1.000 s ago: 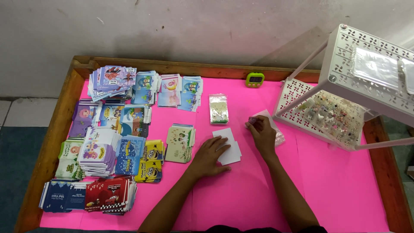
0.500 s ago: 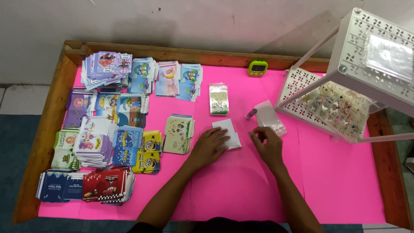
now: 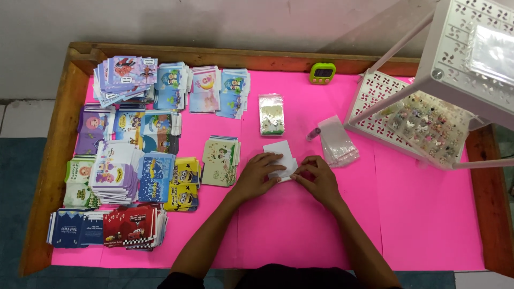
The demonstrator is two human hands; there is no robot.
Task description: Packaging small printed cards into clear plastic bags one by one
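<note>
A small stack of white cards (image 3: pixel 278 151) lies on the pink table cover (image 3: pixel 417 214). My left hand (image 3: pixel 257 174) rests flat on the stack's lower left part. At the stack's lower right corner, my right hand (image 3: pixel 316 179) pinches the edge with its fingertips. A pile of clear plastic sleeves (image 3: pixel 337 144) lies just right of my right hand, with a small purple object (image 3: pixel 313 134) beside it. A clear packet of glittery pieces (image 3: pixel 271 114) sits above the white cards.
Several stacks of colourful cartoon cards (image 3: pixel 139 155) fill the table's left half. A green timer (image 3: pixel 322 73) stands at the back edge. A white perforated rack (image 3: pixel 428 107) holding small trinkets stands at the right. A wooden rim (image 3: pixel 53 155) frames the table.
My right hand let go of the purple object by the sleeves and came back left to the white cards. My left hand stayed on the cards. The camera view shifted slightly.
</note>
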